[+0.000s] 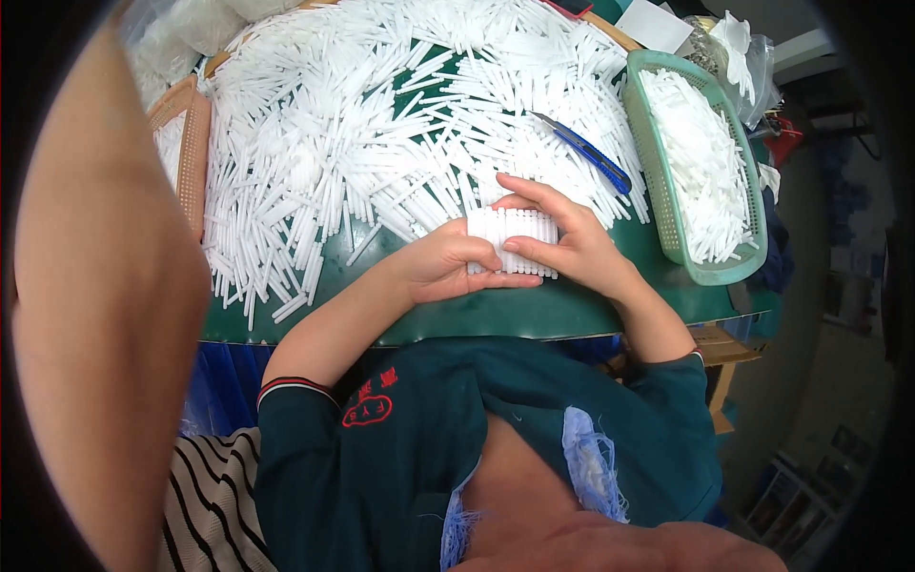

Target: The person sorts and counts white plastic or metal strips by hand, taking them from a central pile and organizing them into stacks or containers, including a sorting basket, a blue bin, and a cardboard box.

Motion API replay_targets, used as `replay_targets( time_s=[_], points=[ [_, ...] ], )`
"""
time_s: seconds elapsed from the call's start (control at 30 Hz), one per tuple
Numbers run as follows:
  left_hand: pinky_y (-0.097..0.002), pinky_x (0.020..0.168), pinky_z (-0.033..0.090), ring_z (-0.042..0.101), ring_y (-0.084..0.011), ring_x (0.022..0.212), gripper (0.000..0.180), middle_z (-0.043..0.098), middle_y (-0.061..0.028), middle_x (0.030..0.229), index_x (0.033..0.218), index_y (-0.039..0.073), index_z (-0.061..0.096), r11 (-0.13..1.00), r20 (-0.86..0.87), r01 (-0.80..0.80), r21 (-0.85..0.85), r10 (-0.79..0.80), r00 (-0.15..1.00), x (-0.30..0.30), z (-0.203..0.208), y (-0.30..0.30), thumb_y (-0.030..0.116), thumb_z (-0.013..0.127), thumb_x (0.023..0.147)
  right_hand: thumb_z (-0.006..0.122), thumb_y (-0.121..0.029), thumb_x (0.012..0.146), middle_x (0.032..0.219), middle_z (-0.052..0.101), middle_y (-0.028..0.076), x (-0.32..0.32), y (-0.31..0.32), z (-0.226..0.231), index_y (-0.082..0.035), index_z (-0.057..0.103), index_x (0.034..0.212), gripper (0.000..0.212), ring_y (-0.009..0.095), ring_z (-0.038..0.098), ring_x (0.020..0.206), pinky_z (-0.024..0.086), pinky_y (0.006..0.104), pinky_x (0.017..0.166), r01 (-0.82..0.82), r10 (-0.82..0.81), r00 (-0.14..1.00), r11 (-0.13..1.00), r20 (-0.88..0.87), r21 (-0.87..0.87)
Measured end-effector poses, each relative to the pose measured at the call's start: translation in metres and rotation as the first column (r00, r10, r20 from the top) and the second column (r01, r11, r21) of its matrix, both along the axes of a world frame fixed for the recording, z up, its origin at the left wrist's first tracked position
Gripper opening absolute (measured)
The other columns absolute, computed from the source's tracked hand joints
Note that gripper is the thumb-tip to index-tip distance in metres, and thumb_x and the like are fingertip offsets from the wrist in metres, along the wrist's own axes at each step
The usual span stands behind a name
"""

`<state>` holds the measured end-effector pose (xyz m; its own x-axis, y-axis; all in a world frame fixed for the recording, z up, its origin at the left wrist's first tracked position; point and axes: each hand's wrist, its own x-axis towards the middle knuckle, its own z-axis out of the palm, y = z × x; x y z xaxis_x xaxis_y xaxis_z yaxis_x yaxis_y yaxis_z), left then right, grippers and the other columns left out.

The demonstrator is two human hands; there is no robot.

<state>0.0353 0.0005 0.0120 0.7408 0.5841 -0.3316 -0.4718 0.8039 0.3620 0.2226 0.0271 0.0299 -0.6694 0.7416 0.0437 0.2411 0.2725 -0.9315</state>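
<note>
From above the near edge of the table (457,319), the wide fisheye head view faces steeply down at close range, reaching from beyond the table to the wearer's shirt (381,467) before it.

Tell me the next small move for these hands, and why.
Probably a gentle squeeze of the row of white sticks between the left hand and right hand, to snug it up: the sticks lie side by side, both hands already hold them, and loose sticks lie nearby on the table.
</note>
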Motion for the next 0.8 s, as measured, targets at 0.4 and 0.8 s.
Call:
replay_targets(
  time_s=[0.4, 0.8],
  points=[
    [-0.0509, 0.099, 0.036, 0.045, -0.0308, 0.116, 0.061, 0.042, -0.0184, 0.126, 0.131, 0.001, 0.029, 0.998, 0.016, -0.057, -0.004, 0.057, 0.998, -0.001, 0.005, 0.002, -0.006, 0.044, 0.072, 0.068, -0.005, 0.071, 0.127, 0.044, 0.016, 0.009, 0.004, 0.005, -0.004, 0.022, 0.138, 0.081, 0.025, 0.045, 0.117, 0.034, 0.0353, 0.098, 0.015, -0.06, 0.962, 0.986, -0.267, -0.168],
    [-0.0483, 0.101, 0.034, 0.044, -0.0327, 0.117, 0.056, 0.041, -0.0218, 0.127, 0.13, -0.005, 0.027, 0.997, 0.115, -0.081, -0.02, 0.083, 0.99, -0.005, -0.006, 0.007, -0.004, 0.041, 0.077, 0.067, -0.007, 0.072, 0.121, 0.049, 0.01, 0.019, 0.01, 0.014, -0.002, 0.042, 0.127, 0.06, 0.015, 0.048, 0.105, 0.039, 0.0276, 0.088, 0.017, 0.004, 0.993, 0.985, 0.119, -0.173]
  ],
)
